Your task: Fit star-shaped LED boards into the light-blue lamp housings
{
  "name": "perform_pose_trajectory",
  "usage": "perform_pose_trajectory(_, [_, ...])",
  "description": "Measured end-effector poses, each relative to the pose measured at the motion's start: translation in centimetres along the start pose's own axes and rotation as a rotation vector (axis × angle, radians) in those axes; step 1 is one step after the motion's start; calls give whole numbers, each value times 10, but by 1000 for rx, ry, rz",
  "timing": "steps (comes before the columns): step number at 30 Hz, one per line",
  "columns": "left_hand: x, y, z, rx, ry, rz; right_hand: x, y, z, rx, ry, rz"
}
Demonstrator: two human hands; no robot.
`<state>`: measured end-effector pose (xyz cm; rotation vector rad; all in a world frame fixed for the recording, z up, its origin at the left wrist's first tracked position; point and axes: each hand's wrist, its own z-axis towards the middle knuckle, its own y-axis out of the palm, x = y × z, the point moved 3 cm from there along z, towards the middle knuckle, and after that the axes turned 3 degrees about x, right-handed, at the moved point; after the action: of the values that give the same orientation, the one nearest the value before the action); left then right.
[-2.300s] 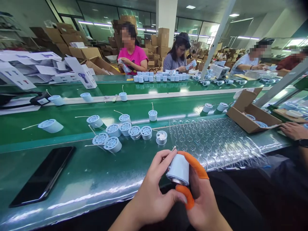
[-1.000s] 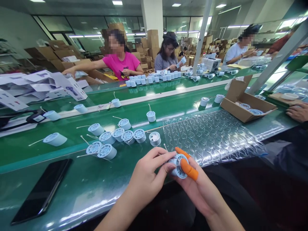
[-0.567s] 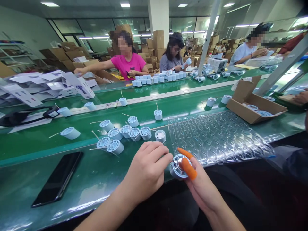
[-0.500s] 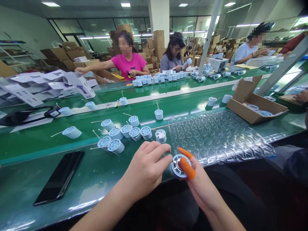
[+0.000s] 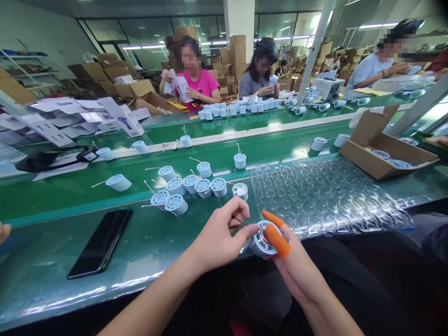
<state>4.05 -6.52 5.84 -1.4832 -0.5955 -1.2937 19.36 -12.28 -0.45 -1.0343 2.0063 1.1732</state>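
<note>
A round light-blue housing with a spoked face point(image 5: 259, 242) is gripped by my right hand point(image 5: 292, 256), whose thumb and a finger wear orange covers. The orange thumb lies across the housing's centre. My left hand point(image 5: 219, 233) is at the housing's left side, its thumb touching the rim and its fingers curled around a thin wire. Just beyond my left hand stands a blue housing with white blades inside point(image 5: 240, 191). Several more blue housings point(image 5: 176, 204) with thin wires are grouped to the left of it.
A black phone point(image 5: 101, 242) lies at the left. Bubble wrap point(image 5: 322, 200) covers the right side, beside an open cardboard box point(image 5: 392, 158) of blue parts. White printed boxes point(image 5: 122, 116) are piled far left. People sit across the green table point(image 5: 210, 161).
The view has shifted, so the table things appear further right. My left thumb has moved onto the housing's rim. Across the table, the person in pink now holds a white box in both hands.
</note>
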Motion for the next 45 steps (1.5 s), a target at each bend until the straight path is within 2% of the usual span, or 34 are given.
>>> perform_pose_trajectory(4, [-5, 10, -2, 130, 39, -101, 7, 4, 0, -95, 58, 187])
perform_pose_trajectory(8, [-6, 22, -8, 351, 218, -19, 13, 9, 2, -129, 71, 319])
perform_pose_trajectory(11, [-11, 29, -10, 411, 194, -7, 15, 8, 4, -100, 55, 339])
perform_pose_trajectory(14, [-16, 30, -11, 360, 60, -60, 10, 4, 5, -81, 0, 269])
perform_pose_trajectory(16, [-17, 26, -12, 289, 15, -73, 3, 0, 4, -86, -95, 180])
perform_pose_trajectory(21, [-15, 23, -20, -47, 82, -195, -16, -3, 2, -76, -333, 4])
perform_pose_trajectory(23, [-18, 24, -23, -114, 91, -271, -17, 0, -1, -73, -384, -48])
perform_pose_trajectory(29, [-23, 27, -16, -52, 78, -341, -6, 7, -13, -94, -572, -229])
perform_pose_trajectory(35, [-18, 28, -17, -77, 44, -391, 2, 2, -21, -70, -758, -507])
perform_pose_trajectory(37, [-20, 30, -20, -75, 42, -372, 1, 3, -26, -74, -766, -530])
perform_pose_trajectory(40, [-24, 31, -22, -89, 16, -368, -2, 4, -32, -51, -691, -457])
perform_pose_trajectory(43, [-26, 32, -17, -148, -29, -346, -4, 0, -26, 8, -523, -282])
perform_pose_trajectory(45, [-25, 34, -11, -177, -23, -223, -6, -4, -14, 32, -384, -137])
